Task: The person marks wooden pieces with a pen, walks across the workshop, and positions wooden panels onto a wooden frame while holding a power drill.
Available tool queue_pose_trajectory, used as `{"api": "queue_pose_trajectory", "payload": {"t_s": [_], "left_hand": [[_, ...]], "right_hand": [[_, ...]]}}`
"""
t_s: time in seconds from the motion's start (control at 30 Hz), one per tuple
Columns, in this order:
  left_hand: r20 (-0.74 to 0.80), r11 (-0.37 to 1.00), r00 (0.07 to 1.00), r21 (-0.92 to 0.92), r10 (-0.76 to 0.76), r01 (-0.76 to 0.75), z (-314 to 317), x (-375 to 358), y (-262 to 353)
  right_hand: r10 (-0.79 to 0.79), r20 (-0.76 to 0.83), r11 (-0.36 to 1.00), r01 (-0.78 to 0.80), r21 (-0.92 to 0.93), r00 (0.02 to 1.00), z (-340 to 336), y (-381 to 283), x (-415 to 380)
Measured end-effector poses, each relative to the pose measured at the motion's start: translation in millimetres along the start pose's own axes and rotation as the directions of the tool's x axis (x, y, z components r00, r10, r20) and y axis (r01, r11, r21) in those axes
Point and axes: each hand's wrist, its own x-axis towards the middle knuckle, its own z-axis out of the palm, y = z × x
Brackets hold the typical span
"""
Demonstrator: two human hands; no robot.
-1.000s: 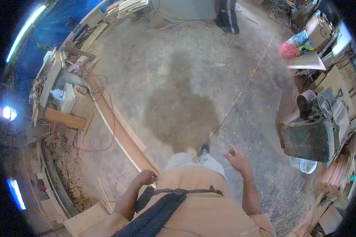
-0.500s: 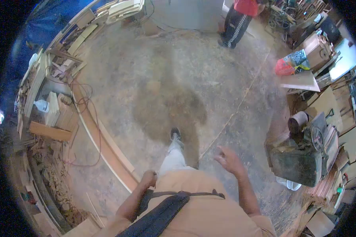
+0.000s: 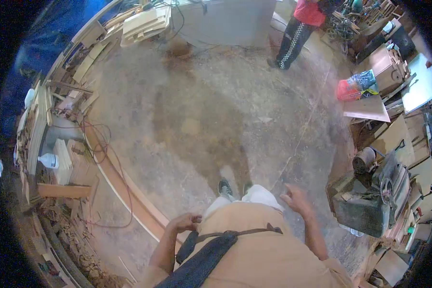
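Note:
My left hand point(image 3: 185, 222) hangs beside my waist, its fingers loosely bent and apart, with no object visible in it. It is nearest to the dark cloth point(image 3: 204, 257) tied across my light brown shirt point(image 3: 254, 235). On the other side, my right hand point(image 3: 296, 198) is held out above the floor, fingers partly stretched and nothing seen in them. Below me, white trousers point(image 3: 261, 196) and a dark shoe point(image 3: 224, 186) show on the concrete floor point(image 3: 273, 144).
Long boards point(image 3: 129, 194) and a red cord point(image 3: 122, 168) lie at left, near stacked wood and a white jug point(image 3: 48, 161). A dusty machine point(image 3: 365, 201) stands at right. Beyond it are a colourful bag point(image 3: 357, 86) and a person in dark trousers point(image 3: 295, 43).
I have stepped forward; both feet now show close below my waist. My left hand has loosened and swung inward, and my right hand has shifted right. The other person stays at the far right.

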Motion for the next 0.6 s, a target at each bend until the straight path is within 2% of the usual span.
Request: {"api": "queue_pose_trajectory", "payload": {"t_s": [0.07, 0.13, 0.23, 0.33, 0.4, 0.43, 0.47, 0.5, 0.53, 0.6], "left_hand": [[-0.056, 0.982, 0.996, -0.170, 0.077, -0.085, -13, 14, -21], [-0.071, 0.966, 0.990, -0.220, 0.124, -0.137, -16, 15, -7], [-0.160, 0.958, 0.981, -0.245, 0.113, -0.151, -8, 2, 37], [-0.277, 0.949, 0.958, -0.275, 0.078, -0.156, -25, 14, 53], [-0.405, 0.957, 0.914, -0.263, 0.005, -0.122, -31, 25, 80], [-0.488, 0.967, 0.871, -0.246, -0.063, -0.068, -28, 27, 112], [-0.566, 0.971, 0.813, -0.238, -0.133, -0.006, -25, 26, 134], [-0.574, 0.942, 0.809, -0.325, -0.126, -0.084, -44, 50, 116], [-0.650, 0.973, 0.750, -0.229, -0.121, -0.041, -55, 61, 120], [-0.770, 0.997, 0.633, -0.048, -0.080, 0.068, -66, 82, 142]], "right_hand": [[-0.004, 0.060, 0.999, 0.006, -0.032, 0.998, -6, -8, 18], [-0.046, 0.127, 0.998, 0.052, -0.044, 0.991, -28, -37, 49], [-0.144, 0.100, 0.989, 0.147, -0.029, 0.985, -55, -66, 106], [-0.266, 0.076, 0.950, 0.247, 0.192, 0.961, -102, -123, 156], [-0.432, 0.072, 0.855, 0.383, 0.349, 0.899, -133, -156, 191], [-0.510, 0.066, 0.791, 0.438, 0.426, 0.857, -150, -173, 206], [-0.639, 0.065, 0.700, 0.545, 0.461, 0.766, -170, -194, 220], [-0.752, 0.054, 0.591, 0.635, 0.498, 0.657, -191, -216, 232], [-0.844, 0.032, 0.468, 0.705, 0.533, 0.536, -210, -238, 240], [-0.926, 0.079, 0.293, 0.573, 0.766, 0.368, -241, -277, 242]]}}
